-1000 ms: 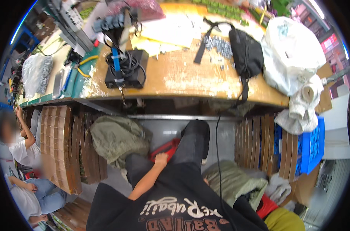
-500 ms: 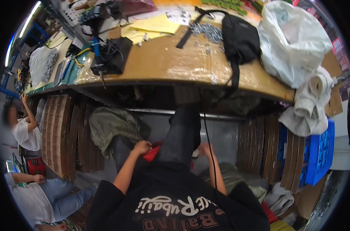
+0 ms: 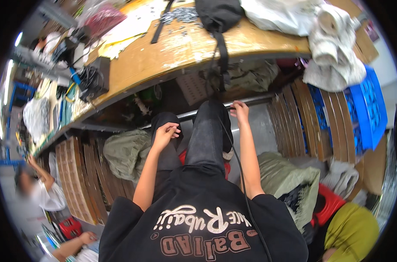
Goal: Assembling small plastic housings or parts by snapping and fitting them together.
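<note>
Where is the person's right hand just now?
In the head view, the right hand is right of centre, just below the wooden workbench's edge, beside the raised knee in dark trousers.

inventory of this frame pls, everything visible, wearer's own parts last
workbench: 1, tan wood, top
black bag: 1, on bench, strap hanging
white bags and cloths: pile, bench right
black box with cables: 1, bench left
cardboard sheets: stacks, brown, upright, both sides
blue crate: 1, right
green sacks: 2, floor
red stool: 1, under legs
other people: lower left
left hand: on knee
right hand: at black cable
</note>
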A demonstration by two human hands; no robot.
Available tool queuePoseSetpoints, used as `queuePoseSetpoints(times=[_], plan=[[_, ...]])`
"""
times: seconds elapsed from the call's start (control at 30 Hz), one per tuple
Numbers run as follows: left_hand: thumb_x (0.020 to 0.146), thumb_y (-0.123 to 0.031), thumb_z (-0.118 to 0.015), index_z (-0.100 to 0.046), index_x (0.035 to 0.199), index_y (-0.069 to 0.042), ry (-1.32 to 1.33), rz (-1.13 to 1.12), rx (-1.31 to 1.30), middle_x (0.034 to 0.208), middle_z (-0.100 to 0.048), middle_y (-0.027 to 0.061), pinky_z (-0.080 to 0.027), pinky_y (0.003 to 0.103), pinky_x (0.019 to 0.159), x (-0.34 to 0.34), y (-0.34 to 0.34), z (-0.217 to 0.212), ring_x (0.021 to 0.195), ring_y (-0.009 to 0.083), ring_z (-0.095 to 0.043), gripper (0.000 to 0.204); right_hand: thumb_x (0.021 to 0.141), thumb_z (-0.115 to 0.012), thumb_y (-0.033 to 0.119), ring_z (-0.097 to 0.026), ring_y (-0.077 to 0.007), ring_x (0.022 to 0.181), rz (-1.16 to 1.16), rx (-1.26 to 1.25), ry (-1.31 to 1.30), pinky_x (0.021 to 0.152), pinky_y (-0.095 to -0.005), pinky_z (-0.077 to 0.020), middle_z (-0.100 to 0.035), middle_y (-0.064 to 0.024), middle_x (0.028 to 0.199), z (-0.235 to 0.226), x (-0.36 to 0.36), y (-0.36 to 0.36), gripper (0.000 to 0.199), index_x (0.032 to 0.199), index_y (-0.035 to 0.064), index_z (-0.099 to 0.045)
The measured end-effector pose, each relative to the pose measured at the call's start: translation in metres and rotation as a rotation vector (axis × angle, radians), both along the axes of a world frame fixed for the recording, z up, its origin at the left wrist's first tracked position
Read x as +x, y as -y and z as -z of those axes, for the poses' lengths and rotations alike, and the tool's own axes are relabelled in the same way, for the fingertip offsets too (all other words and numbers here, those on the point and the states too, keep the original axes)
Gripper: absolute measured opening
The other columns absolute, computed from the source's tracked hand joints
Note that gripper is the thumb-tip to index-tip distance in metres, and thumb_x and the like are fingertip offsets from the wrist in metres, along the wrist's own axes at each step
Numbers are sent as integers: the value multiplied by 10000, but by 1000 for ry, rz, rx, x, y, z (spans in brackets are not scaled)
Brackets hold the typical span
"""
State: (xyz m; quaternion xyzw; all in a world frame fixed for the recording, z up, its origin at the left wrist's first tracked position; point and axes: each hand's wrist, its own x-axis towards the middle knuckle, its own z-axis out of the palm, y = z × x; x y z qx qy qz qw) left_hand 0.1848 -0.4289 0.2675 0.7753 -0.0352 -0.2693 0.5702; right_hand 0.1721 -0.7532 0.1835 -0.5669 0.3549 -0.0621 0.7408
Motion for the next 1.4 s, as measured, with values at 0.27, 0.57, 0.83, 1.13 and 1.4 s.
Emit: queuePoseSetpoints(times=[0.27,0.57,0.83,1.13,1.4], plan=[[867,-91,-474,-566,1004,-13,29,33,-65,820,-628,82,-471,219,597,3,17,-8,660,109,-587,183,803,-533,197,-559,-140,653,84,14,-19,583,-279,-473,-612,-79,866,-4,-21,21,216,974,66,-551],[885,-103,-463,-546,1026,7,-34,52,-158,809,-621,97,-473,230,624,-1,16,-27,665,128,-588,197,789,-558,226,-562,-145,648,54,-104,20,579,-277,-479,-593,-83,907,-31,43,35,282,1002,41,-543],[886,-105,-461,-537,1020,17,-252,189,-236,799,-618,118,-474,244,631,-14,33,17,664,141,-588,196,695,-667,310,-614,-248,585,307,-499,-46,501,-329,-481,-587,-214,809,6,156,58,650,1158,-17,-349],[885,-108,-463,-543,1027,5,-300,222,-299,808,-621,105,-472,235,625,-1,29,30,670,133,-586,198,804,-552,116,-482,-66,647,692,-116,511,572,-218,-410,-525,4,720,-96,50,-33,108,828,11,-548],[892,-211,-460,-386,1193,-18,-414,98,-348,1094,-507,155,-473,318,777,21,73,17,893,209,-558,365,762,-594,69,-391,-106,601,97,-572,173,529,-260,-336,-433,-83,647,-70,-75,-113,185,717,-32,-446]])
